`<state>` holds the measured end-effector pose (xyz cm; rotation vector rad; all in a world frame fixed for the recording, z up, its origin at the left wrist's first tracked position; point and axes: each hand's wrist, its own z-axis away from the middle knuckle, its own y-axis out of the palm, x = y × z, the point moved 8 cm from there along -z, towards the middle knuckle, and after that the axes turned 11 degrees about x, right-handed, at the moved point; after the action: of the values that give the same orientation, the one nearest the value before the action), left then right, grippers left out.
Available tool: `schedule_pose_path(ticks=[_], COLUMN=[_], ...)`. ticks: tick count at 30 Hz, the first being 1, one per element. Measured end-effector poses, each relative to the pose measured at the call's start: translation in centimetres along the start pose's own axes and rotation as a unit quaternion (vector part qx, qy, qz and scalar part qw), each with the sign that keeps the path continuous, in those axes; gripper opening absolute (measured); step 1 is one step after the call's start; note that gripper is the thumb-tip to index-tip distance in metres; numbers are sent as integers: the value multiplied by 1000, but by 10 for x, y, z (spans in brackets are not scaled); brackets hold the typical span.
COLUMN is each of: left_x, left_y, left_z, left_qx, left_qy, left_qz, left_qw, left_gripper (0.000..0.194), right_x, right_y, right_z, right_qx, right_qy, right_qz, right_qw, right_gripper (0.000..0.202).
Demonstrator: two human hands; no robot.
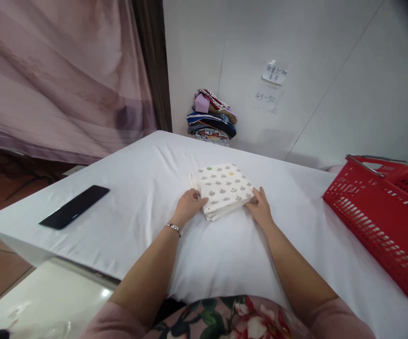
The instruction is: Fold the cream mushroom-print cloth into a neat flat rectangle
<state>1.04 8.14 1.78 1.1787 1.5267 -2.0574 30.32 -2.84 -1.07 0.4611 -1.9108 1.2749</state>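
On the white table (pixel 147 197), the left hand (pixel 188 204) and right hand (pixel 259 206) rest with fingers loosely curled on opposite near corners of the folded patterned cloth (pixel 224 189), with a red basket (pixel 383 221) at right and stacked clothes (pixel 211 118) beyond.

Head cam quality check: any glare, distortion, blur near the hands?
Head view: soft even light, hands and folded patterned cloth sharp; wide-lens bending curves the red basket and table edges; dark vignette in the top-right corner; small glare spot on the glossy surface lower left; black phone reflects faintly.
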Motion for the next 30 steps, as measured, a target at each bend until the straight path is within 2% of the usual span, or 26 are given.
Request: schedule_pose_path(ticks=[3, 7, 9, 11, 13, 15, 16, 18, 25, 30], left_x=[-3, -5, -3, 0, 1, 2, 3, 3, 1, -3], left_y=[1, 4, 5, 5, 5, 5, 5, 5, 4, 6], left_z=[1, 2, 1, 0, -1, -1, -1, -2, -2, -1], left_qx=[9, 26, 26, 22, 19, 14, 11, 7, -1, -1], left_qy=[12, 20, 13, 7, 8, 7, 6, 2, 13, 19], left_qz=[5, 19, 22, 23, 23, 24, 24, 25, 14, 11], left_qw=[1000, 999, 999, 999, 1000, 1000, 1000, 1000, 1000, 1000], left_gripper=[28, 30, 31, 32, 32, 31, 31, 30, 26, 25], right_x=[-3, -9, 1, 22, 51, 78, 89, 103, 107, 111], right_y=[-7, -9, -11, -10, 2, 26, 39, 55, 61, 56], right_z=[-2, -4, -2, 6, 18, 31, 38, 46, 44, 41], right_qx=[-28, -43, -57, -69, -39, 51, 103, 160, 160, 163], right_qy=[-19, -4, -33, -96, -173, -242, -266, -278, -260, -273], right_qz=[-60, -11, 48, 109, 160, 205, 227, 264, 293, 265], right_qw=[998, 999, 997, 987, 971, 947, 931, 910, 906, 910], right_gripper=[66, 59, 53, 50, 49, 53, 55, 57, 51, 37])
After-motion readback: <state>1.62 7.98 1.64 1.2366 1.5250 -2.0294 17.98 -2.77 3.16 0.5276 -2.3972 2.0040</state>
